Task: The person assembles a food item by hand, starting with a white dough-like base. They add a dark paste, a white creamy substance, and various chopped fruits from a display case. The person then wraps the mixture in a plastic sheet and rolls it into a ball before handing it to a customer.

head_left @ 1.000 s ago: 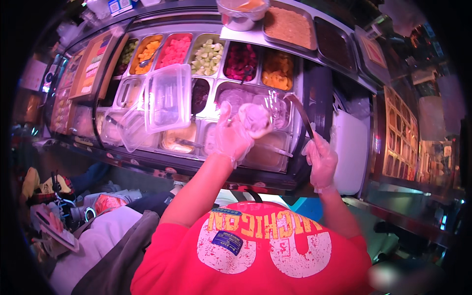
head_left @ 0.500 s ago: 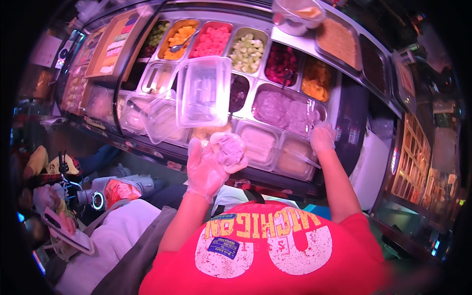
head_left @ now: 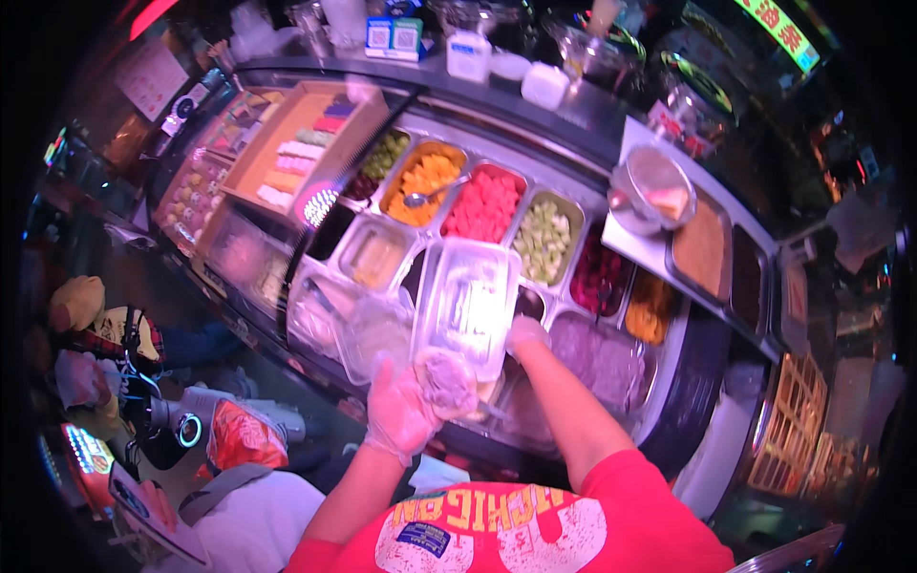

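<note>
The round purple-filled wrapper (head_left: pixel 447 384) lies on the spread left hand (head_left: pixel 399 409), leftward and bodyward from the right hand (head_left: pixel 529 334), whose grip one cannot tell.

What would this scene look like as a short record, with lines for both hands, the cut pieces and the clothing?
Left hand: gloved, thumb spread; a round pale piece with purple filling rests on its fingers
Right hand: by the right edge of a clear container; contact unclear
Cut pieces: orange cubes with a spoon, pink-red cubes, pale green cubes
Clothing: red printed shirt
</note>
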### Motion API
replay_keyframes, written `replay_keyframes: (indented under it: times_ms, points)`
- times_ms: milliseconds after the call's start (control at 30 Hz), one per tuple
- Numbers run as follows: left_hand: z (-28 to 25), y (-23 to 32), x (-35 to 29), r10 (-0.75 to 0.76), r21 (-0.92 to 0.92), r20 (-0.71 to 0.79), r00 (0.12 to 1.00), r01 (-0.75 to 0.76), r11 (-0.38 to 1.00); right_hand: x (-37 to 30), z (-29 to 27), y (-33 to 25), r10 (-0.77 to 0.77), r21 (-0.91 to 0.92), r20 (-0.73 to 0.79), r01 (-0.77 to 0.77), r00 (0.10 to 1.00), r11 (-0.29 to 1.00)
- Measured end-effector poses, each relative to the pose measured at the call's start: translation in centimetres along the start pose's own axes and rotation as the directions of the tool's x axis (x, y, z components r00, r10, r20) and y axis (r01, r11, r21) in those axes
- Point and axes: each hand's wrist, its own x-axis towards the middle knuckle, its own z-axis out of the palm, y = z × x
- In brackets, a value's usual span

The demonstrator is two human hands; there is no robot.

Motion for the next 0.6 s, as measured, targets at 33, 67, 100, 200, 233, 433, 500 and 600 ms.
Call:
replay_keyframes:
  times_ms: [33,67,100,200,233,433,500,600]
  points:
    - [0.4,0.3,0.3,-0.002,-0.011,0.003,1.0,0.002,1.0,0.6,-1.4,-0.5,0.059,-0.048,0.167,-0.052,0.984,0.998]
    - [0.4,0.4,0.5,-0.006,-0.009,0.025,1.0,0.007,1.0,1.5,-1.0,0.3,0.009,-0.056,0.124,-0.002,0.992,0.998]
    - [0.6,0.5,0.7,-0.011,-0.005,0.035,0.999,0.012,1.0,2.4,0.2,1.2,-0.04,-0.063,0.091,0.046,0.995,0.997]
    - [-0.1,1.2,1.1,-0.02,-0.004,0.112,0.994,0.02,1.0,0.0,-0.9,-0.2,0.089,0.046,0.01,-0.089,0.996,0.995]
    - [-0.2,1.3,1.3,-0.019,-0.017,0.115,0.993,0.021,1.0,0.0,-0.6,0.1,0.122,0.062,-0.077,-0.117,0.99,0.991]
    - [0.1,1.3,1.6,0.061,-0.001,0.006,0.998,-0.061,0.998,-3.2,-4.6,2.4,-0.344,-0.386,-0.061,0.296,0.937,0.874]
    - [0.8,1.3,2.2,0.092,0.053,-0.024,0.995,-0.091,0.994,-3.0,-5.6,4.8,-0.495,-0.49,-0.083,0.398,0.865,0.776]
    - [0.5,0.7,1.8,0.155,0.041,-0.047,0.987,-0.153,0.987,-5.3,-10.0,3.2,-0.576,-0.544,-0.086,0.446,0.813,0.711]
